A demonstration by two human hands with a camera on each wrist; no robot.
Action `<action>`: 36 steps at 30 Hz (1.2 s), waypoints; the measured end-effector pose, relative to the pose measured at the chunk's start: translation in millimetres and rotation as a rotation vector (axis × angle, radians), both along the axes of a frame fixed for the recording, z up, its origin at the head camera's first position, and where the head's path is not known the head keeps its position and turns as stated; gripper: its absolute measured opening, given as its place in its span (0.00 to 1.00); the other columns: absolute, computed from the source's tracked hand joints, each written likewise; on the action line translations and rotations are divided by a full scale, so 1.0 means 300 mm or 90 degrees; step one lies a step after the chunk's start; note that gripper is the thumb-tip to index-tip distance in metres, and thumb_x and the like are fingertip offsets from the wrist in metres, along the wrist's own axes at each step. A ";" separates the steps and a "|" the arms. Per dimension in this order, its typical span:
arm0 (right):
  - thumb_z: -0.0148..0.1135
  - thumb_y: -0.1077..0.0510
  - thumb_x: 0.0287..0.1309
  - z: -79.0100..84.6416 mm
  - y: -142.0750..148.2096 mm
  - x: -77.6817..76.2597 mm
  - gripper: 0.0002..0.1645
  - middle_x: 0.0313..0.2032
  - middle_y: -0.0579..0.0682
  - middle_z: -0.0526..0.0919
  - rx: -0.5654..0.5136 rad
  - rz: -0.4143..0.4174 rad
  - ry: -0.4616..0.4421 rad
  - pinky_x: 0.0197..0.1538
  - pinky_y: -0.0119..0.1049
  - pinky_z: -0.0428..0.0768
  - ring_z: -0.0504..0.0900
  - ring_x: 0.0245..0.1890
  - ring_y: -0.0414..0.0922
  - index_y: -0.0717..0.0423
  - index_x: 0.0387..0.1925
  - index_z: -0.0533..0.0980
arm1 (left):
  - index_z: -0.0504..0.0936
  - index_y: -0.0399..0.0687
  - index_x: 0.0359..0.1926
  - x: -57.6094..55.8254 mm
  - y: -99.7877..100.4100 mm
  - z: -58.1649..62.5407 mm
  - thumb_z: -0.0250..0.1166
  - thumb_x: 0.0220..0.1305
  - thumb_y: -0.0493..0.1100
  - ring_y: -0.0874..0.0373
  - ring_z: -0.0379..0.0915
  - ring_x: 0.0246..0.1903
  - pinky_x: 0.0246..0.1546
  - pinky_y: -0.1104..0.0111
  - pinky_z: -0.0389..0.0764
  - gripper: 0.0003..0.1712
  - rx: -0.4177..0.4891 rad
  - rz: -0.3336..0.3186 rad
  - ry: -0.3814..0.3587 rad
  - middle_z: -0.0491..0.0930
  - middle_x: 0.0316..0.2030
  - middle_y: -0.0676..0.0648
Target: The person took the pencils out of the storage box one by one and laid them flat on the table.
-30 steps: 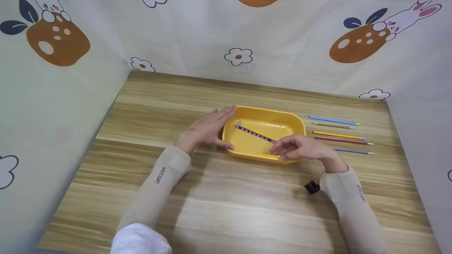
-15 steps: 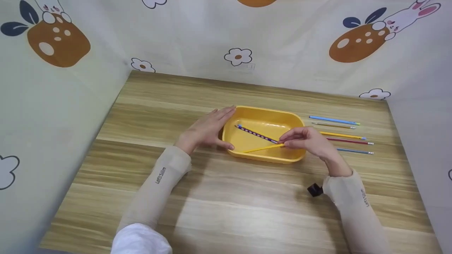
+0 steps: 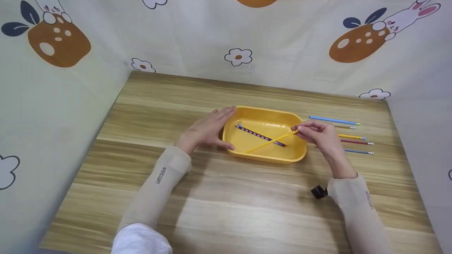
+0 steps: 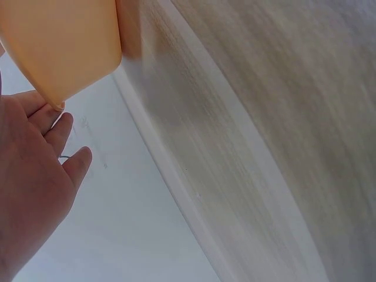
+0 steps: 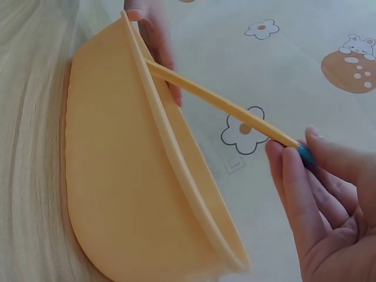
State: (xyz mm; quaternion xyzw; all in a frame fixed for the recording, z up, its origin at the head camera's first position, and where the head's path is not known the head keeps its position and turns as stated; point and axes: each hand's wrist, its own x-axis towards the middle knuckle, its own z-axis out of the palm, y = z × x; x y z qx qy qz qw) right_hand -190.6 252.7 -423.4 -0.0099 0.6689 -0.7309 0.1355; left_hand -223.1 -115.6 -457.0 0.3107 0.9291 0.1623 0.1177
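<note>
In the head view a yellow plastic basin (image 3: 266, 110) sits mid-table. My left hand (image 3: 206, 129) spans its left end, fingers straight along the rim and thumb at the front corner. My right hand (image 3: 323, 137), over the basin's right end, pinches a yellow pencil (image 3: 270, 141) near its blue end (image 5: 305, 154). This pencil slants up out of the basin, its far end low inside by the front wall, crossing over a dark purple pencil with pale dots (image 3: 256, 134) that lies on the basin floor. The left wrist view shows left fingertips at the basin's rim (image 4: 57, 106).
Right of the basin several pencils lie in a row: a light blue one (image 3: 332, 120), a brownish one (image 3: 346, 126), a yellow one (image 3: 353, 136), a dark red one (image 3: 356, 142) and a greyish blue one (image 3: 360, 152). Printed cloth walls (image 3: 197, 38) border the wooden table (image 3: 226, 208).
My right hand has taken hold of the yellow pencil in the basin and raised its right end, moving right and back. The dotted pencil's right end is uncovered. My left hand stays put.
</note>
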 end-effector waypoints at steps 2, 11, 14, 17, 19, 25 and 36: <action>0.68 0.64 0.59 0.003 0.007 0.000 0.03 0.34 0.48 0.91 -0.032 -0.030 -0.001 0.46 0.30 0.86 0.90 0.37 0.39 0.56 0.34 0.86 | 0.39 0.51 0.80 0.000 0.001 0.001 0.66 0.46 0.80 0.57 0.36 0.80 0.81 0.59 0.40 0.74 -0.003 0.000 0.000 0.37 0.81 0.53; 0.65 0.68 0.60 0.015 0.045 0.003 0.07 0.32 0.51 0.91 -0.134 -0.142 0.023 0.40 0.29 0.87 0.91 0.33 0.41 0.57 0.29 0.86 | 0.39 0.50 0.80 -0.001 0.002 0.003 0.66 0.46 0.79 0.58 0.36 0.80 0.81 0.60 0.40 0.74 0.000 -0.002 -0.006 0.37 0.81 0.53; 0.64 0.69 0.60 0.019 0.063 0.000 0.08 0.31 0.52 0.91 -0.155 -0.163 0.046 0.40 0.30 0.87 0.91 0.33 0.42 0.59 0.29 0.86 | 0.39 0.50 0.80 -0.001 0.002 0.003 0.66 0.46 0.79 0.58 0.35 0.80 0.81 0.60 0.40 0.74 0.000 -0.001 -0.006 0.37 0.81 0.53; 0.64 0.70 0.60 0.026 0.084 -0.001 0.07 0.31 0.54 0.91 -0.178 -0.178 0.057 0.41 0.31 0.87 0.91 0.33 0.43 0.62 0.29 0.85 | 0.39 0.50 0.80 0.001 0.000 0.002 0.66 0.46 0.80 0.58 0.35 0.80 0.81 0.60 0.40 0.74 0.001 -0.001 -0.005 0.37 0.81 0.53; 0.65 0.69 0.60 0.033 0.099 -0.001 0.06 0.31 0.54 0.91 -0.183 -0.192 0.063 0.41 0.30 0.87 0.91 0.33 0.42 0.62 0.30 0.85 | 0.39 0.50 0.80 0.001 -0.001 0.001 0.65 0.45 0.80 0.57 0.35 0.80 0.81 0.59 0.40 0.74 0.003 -0.001 -0.007 0.36 0.81 0.53; 0.66 0.68 0.59 0.051 0.149 0.004 0.04 0.32 0.56 0.91 -0.214 -0.227 0.075 0.40 0.30 0.87 0.91 0.32 0.43 0.66 0.31 0.84 | 0.37 0.52 0.80 0.000 -0.002 0.001 0.64 0.45 0.81 0.57 0.34 0.80 0.82 0.59 0.39 0.75 0.004 0.002 -0.016 0.34 0.81 0.54; 0.63 0.73 0.59 0.074 0.245 0.021 0.05 0.31 0.60 0.90 -0.305 -0.294 0.083 0.39 0.32 0.87 0.91 0.32 0.48 0.72 0.31 0.83 | 0.36 0.53 0.80 -0.001 0.001 -0.001 0.64 0.44 0.82 0.58 0.33 0.80 0.81 0.59 0.39 0.75 -0.002 0.002 -0.019 0.33 0.81 0.55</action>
